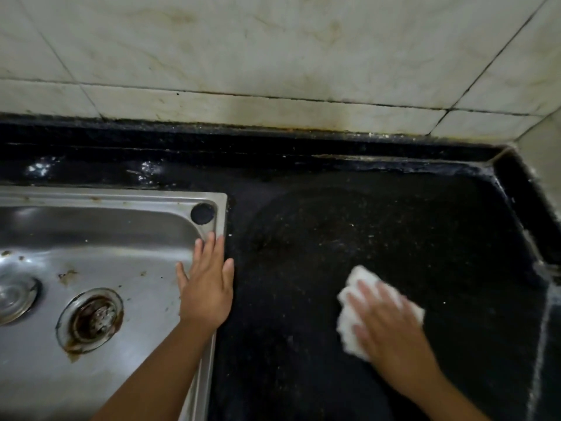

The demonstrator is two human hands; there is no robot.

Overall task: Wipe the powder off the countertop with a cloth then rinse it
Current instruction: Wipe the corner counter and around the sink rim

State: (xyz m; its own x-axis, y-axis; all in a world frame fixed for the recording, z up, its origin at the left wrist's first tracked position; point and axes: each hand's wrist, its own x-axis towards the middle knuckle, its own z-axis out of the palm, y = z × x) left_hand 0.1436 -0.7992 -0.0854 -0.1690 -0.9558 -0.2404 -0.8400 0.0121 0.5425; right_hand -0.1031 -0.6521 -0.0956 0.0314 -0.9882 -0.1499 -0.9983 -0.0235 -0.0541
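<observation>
A white cloth (pixel 352 326) lies crumpled on the black countertop (pixel 379 232), right of centre. My right hand (pixel 385 323) presses flat on the cloth with straight, spread fingers; it looks blurred. Fine pale powder specks are scattered over the countertop (pixel 364 238), thickest toward the back and right edge. My left hand (pixel 206 287) rests flat with straight fingers on the right rim of the steel sink (pixel 91 232).
The sink has a rusty drain (pixel 91 319) and a second fitting (pixel 15 296) at far left. A raised black ledge (pixel 522 208) borders the counter at back and right. Stained white tiles (pixel 273 56) form the wall behind.
</observation>
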